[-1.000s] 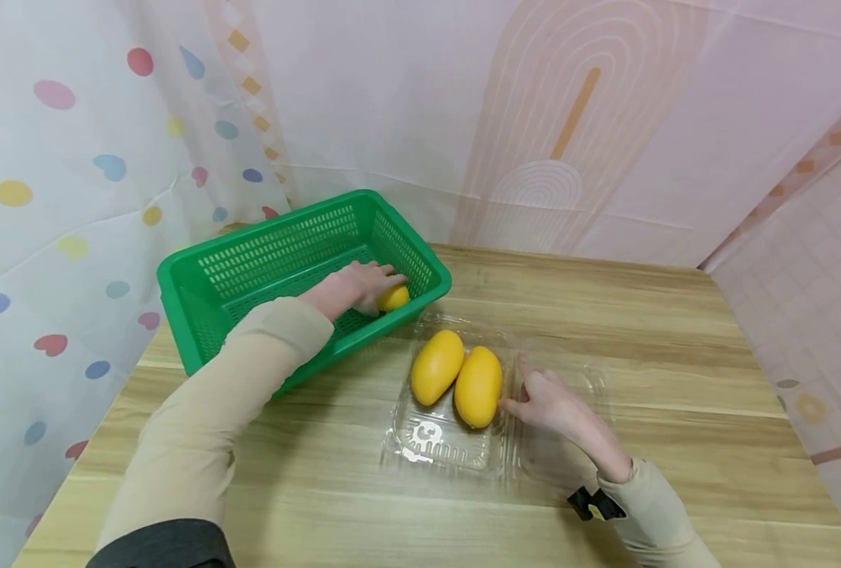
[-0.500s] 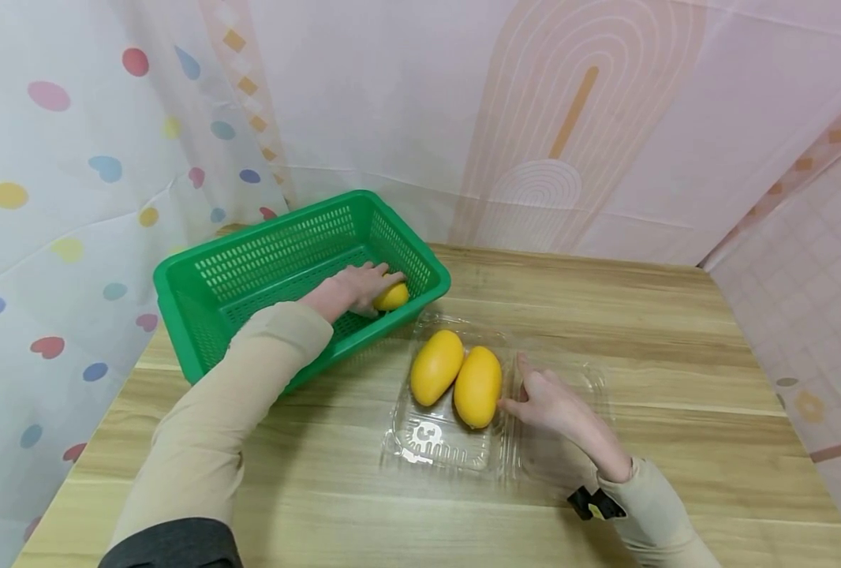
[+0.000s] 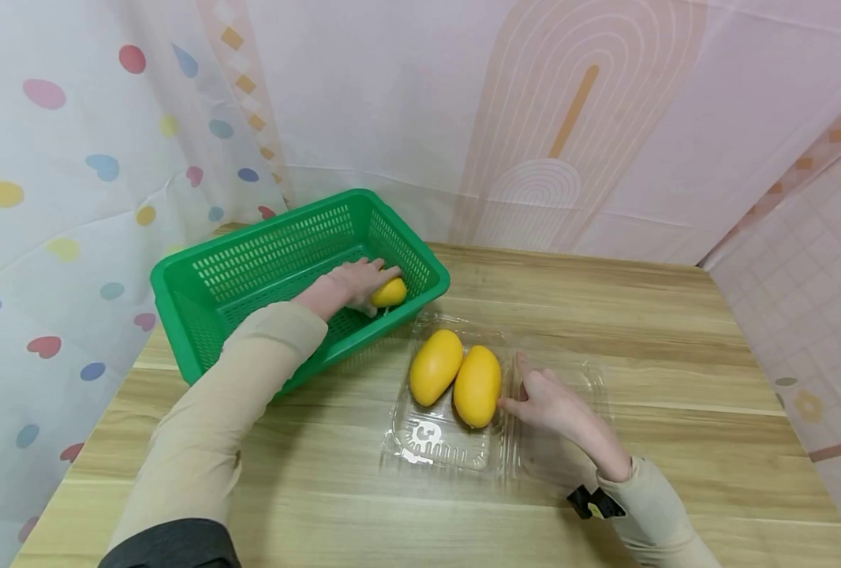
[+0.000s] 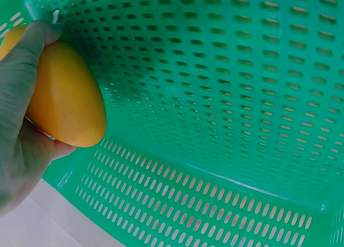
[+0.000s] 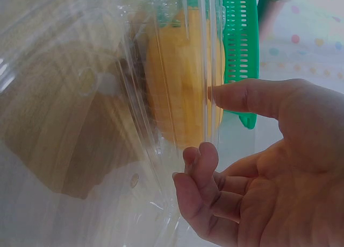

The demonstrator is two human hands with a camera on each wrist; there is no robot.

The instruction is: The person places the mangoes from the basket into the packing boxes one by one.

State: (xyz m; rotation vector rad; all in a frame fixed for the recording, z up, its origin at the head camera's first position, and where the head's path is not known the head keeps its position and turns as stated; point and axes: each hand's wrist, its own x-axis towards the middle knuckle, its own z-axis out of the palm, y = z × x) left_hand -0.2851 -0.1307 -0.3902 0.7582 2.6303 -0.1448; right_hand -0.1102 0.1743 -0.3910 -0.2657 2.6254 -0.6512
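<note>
In the head view my left hand [image 3: 360, 282] reaches down into the right end of a green plastic basket [image 3: 179, 315] and grips a yellow mango [image 3: 390, 293]. The left wrist view has that mango [image 4: 70, 96] with the thumb across it, beside the perforated basket wall. My right hand [image 3: 555, 404] rests at the fold of a clear plastic clamshell container [image 3: 449, 450], index finger and thumb spread apart. Two more mangoes lie side by side in its left half, a left mango [image 3: 436, 367] and a right mango [image 3: 477, 386]. The right thumb [image 5: 236, 96] touches the plastic edge.
The container's clear lid [image 3: 555, 465] lies spread out to the right, under my right hand. Everything stands on a wooden table [image 3: 676, 355]. Patterned cloth [image 3: 392, 95] hangs behind the table and at both sides.
My left hand has drawn slightly left within the basket, with the mango in its fingers showing a little more. The right hand, the container and its two mangoes have stayed put.
</note>
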